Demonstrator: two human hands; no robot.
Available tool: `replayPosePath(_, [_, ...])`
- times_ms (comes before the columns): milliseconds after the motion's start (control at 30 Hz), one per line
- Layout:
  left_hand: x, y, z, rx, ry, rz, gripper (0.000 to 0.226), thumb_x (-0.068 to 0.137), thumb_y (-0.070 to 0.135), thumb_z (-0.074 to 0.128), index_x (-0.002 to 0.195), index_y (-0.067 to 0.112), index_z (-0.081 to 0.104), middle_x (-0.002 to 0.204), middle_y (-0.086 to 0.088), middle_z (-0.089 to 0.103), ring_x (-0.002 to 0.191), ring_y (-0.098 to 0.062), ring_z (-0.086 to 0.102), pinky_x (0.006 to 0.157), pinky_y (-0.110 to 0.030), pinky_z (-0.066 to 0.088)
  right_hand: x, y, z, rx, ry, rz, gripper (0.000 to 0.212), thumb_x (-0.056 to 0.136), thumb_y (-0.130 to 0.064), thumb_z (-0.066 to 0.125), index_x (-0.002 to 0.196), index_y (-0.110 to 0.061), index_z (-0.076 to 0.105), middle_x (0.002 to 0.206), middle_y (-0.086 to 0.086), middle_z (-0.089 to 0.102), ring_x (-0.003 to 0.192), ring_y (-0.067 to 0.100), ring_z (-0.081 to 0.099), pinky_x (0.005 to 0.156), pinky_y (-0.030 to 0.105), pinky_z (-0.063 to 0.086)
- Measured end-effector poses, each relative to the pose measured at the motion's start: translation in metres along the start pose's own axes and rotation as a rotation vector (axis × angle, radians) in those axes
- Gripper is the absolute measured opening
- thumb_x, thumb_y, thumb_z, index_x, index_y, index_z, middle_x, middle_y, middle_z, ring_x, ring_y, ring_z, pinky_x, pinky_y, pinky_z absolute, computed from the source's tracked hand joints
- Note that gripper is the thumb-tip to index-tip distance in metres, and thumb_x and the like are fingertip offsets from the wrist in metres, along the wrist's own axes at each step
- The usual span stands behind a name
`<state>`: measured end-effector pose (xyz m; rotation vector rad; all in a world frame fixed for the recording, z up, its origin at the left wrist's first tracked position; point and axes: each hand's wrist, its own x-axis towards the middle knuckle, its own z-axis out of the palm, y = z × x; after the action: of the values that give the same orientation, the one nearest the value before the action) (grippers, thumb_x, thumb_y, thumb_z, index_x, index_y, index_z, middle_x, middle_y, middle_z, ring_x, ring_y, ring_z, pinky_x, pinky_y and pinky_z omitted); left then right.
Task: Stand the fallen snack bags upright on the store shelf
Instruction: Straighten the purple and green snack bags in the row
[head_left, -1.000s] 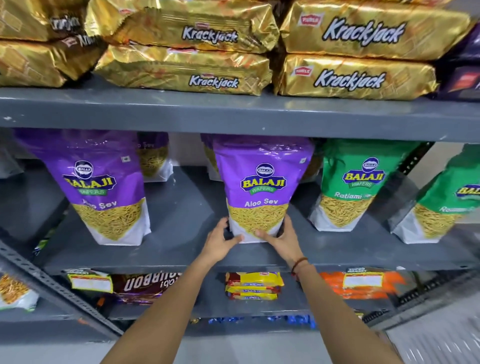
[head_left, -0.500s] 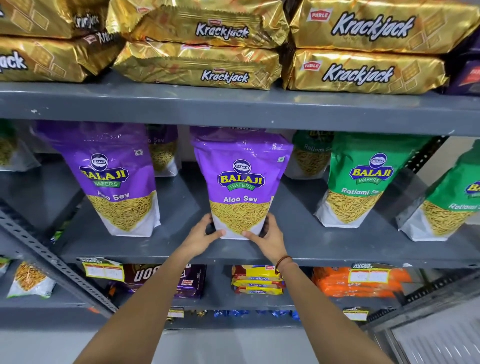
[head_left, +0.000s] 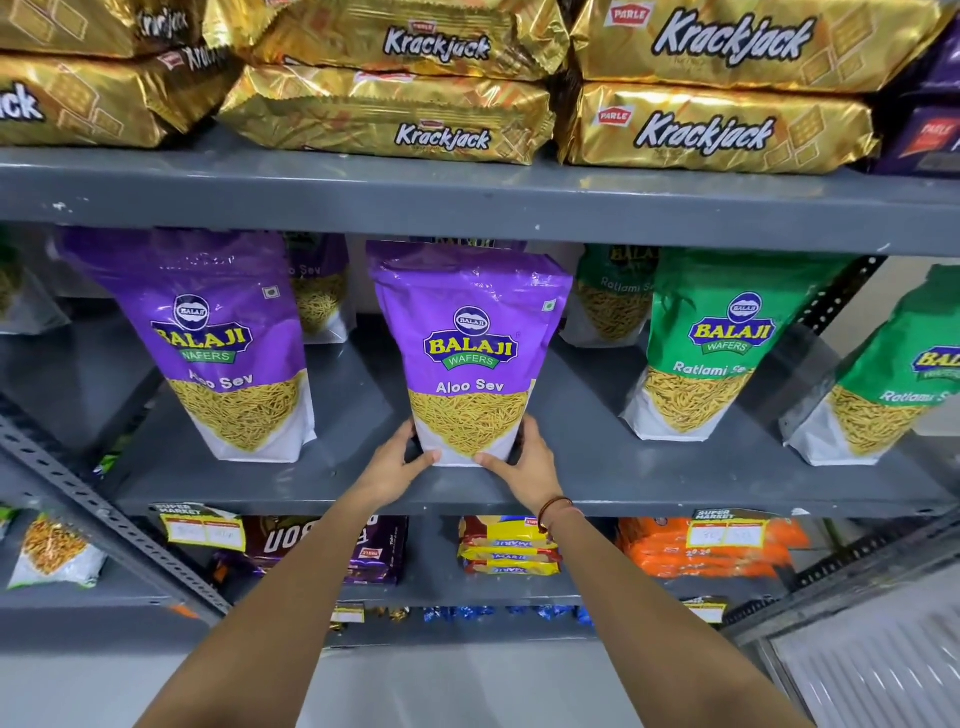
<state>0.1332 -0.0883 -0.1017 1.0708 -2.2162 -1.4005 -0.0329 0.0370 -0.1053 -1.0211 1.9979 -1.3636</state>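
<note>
Where both hands (head_left: 467, 465) meet, the purple bag (head_left: 470, 353) (upright) sits between.

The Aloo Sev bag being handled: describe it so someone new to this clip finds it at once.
On the grey middle shelf, under the gold Krackjack packs, stand purple and green Balaji bags. It is the purple Aloo Sev bag at the centre front. Only this one has the left hand and right hand gripping its bottom corners.

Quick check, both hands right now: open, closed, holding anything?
Left hand: closed on the lower left corner of the purple Aloo Sev bag.
Right hand: closed on the same bag's lower right corner.
</note>
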Motion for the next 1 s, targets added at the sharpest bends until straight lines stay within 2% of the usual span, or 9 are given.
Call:
replayPosePath(200, [-0.007,0.004,0.004,0.049,0.068,0.021,0.063,0.081,0.03,0.066,0.137,0.021,0.036,0.135,0.002,0.051,0.124,-0.017,0.046,0.094,-0.027,0.035,-0.004,-0.001,-0.003,0.041,-0.022,-0.002,0.075,0.067,-0.03,0.083,0.127,-0.019,0.039,0.127,0.007,0.059,0.117,0.023,0.056,0.095,0.034,0.05])
replayPosePath(333, [-0.025,0.014,0.028,-0.228,0.461,-0.009,0.059,0.075,0.016,0.074,0.126,0.01,0.046,0.128,-0.006,0.055,0.113,-0.016,0.052,0.096,-0.032,0.041,-0.017,0.005,-0.021,0.115,-0.038,0.0,0.083,0.068,-0.036,0.082,0.134,-0.024,0.034,0.123,-0.007,0.053,0.112,0.008,0.052,0.089,0.015,0.043])
replayPosePath(400, [-0.042,0.018,0.054,-0.277,0.678,0.0,0.043,0.077,0.016,0.071,0.115,0.011,0.052,0.117,-0.013,0.059,0.104,-0.025,0.058,0.09,-0.037,0.047,-0.023,0.013,-0.038,0.138,0.04,0.018,0.08,0.072,-0.033,0.079,0.137,-0.018,0.035,0.124,-0.005,0.05,0.112,0.009,0.05,0.091,0.019,0.042])
replayPosePath(467, [-0.054,0.029,0.084,-0.259,0.738,0.035,0.029,0.079,0.017,0.068,0.105,0.017,0.054,0.102,-0.011,0.06,0.09,-0.028,0.06,0.078,-0.039,0.05,-0.028,0.021,-0.064,0.189,0.203,0.038,0.068,0.076,-0.024,0.077,0.133,-0.013,0.043,0.125,0.004,0.055,0.11,0.014,0.053,0.089,0.021,0.044])
replayPosePath(567, [-0.053,0.057,0.122,-0.25,0.587,0.117,0.023,0.08,0.014,0.067,0.099,0.019,0.055,0.093,-0.008,0.06,0.081,-0.024,0.06,0.068,-0.034,0.051,-0.03,0.032,-0.115,0.197,0.453,0.076,0.051,0.078,-0.019,0.076,0.123,-0.009,0.053,0.121,0.012,0.061,0.105,0.022,0.058,0.09,0.03,0.047])
replayPosePath(700, [-0.021,0.101,0.156,-0.165,0.314,0.192,0.029,0.079,0.014,0.069,0.106,0.01,0.057,0.102,-0.01,0.06,0.088,-0.025,0.06,0.076,-0.033,0.052,-0.022,0.052,-0.187,0.143,0.639,0.154,0.05,0.074,-0.02,0.079,0.117,-0.009,0.056,0.104,0.012,0.062,0.097,0.03,0.06,0.095,0.045,0.048])
replayPosePath(767, [0.0,0.118,0.172,-0.112,0.224,0.212,0.035,0.078,0.015,0.07,0.11,0.006,0.057,0.11,-0.012,0.059,0.09,-0.024,0.06,0.083,-0.037,0.051,-0.013,0.062,-0.214,0.114,0.596,0.183,0.065,0.071,-0.022,0.082,0.126,-0.008,0.049,0.105,0.008,0.057,0.094,0.024,0.056,0.09,0.04,0.047])
replayPosePath(867, [0.034,0.138,0.193,-0.106,0.13,0.171,0.05,0.075,0.016,0.074,0.119,0.005,0.053,0.124,-0.015,0.054,0.1,-0.025,0.059,0.089,-0.037,0.05,0.005,0.074,-0.24,0.159,0.425,0.194,0.092,0.067,-0.023,0.084,0.142,-0.012,0.031,0.126,0.005,0.049,0.113,0.018,0.049,0.095,0.033,0.041])
replayPosePath(1000, [0.075,0.154,0.216,-0.165,-0.035,0.068,0.08,0.077,0.014,0.072,0.142,0.009,0.026,0.144,-0.014,0.039,0.124,-0.026,0.047,0.097,-0.031,0.041,0.027,0.078,-0.255,0.223,0.205,0.112,0.105,0.06,-0.028,0.087,0.144,-0.022,0.024,0.15,0.003,0.038,0.136,0.022,0.039,0.112,0.05,0.036])
